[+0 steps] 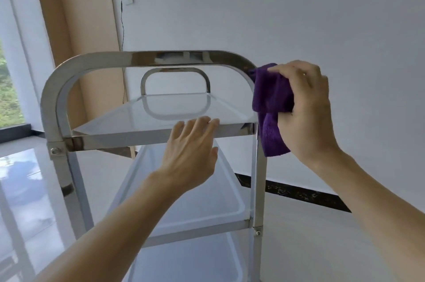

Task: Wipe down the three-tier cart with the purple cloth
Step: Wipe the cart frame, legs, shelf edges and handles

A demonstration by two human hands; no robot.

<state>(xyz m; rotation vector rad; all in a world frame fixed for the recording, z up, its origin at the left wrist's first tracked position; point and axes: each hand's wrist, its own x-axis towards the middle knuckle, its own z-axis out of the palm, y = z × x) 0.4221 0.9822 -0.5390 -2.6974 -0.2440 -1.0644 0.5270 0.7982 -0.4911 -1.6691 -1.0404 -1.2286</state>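
1. the person's right hand (305, 111) grips the purple cloth (272, 106), fingers curled over the bunched fabric, and presses it against the right bend of the near handle arch (147, 57) of the three-tier cart (158, 136); a loose end of the cloth hangs down beside the right upright.
2. the left hand (192, 150) holds nothing: its fingers are straight, with the tips resting on the front rim of the top shelf (161, 111), apparently steadying the cart.
3. judged from this, the wiping is at the frame's upper right corner; which parts are already clean cannot be told, since all the steel looks equally shiny.
4. the three trays and the legs likely remain to be wiped, or at least cannot be confirmed as done.
5. the top shelf carries nothing and mirrors the far handle (176, 74).
6. the middle shelf (197, 203) and the bottom shelf (190, 261), as far as they are visible, also hold nothing.
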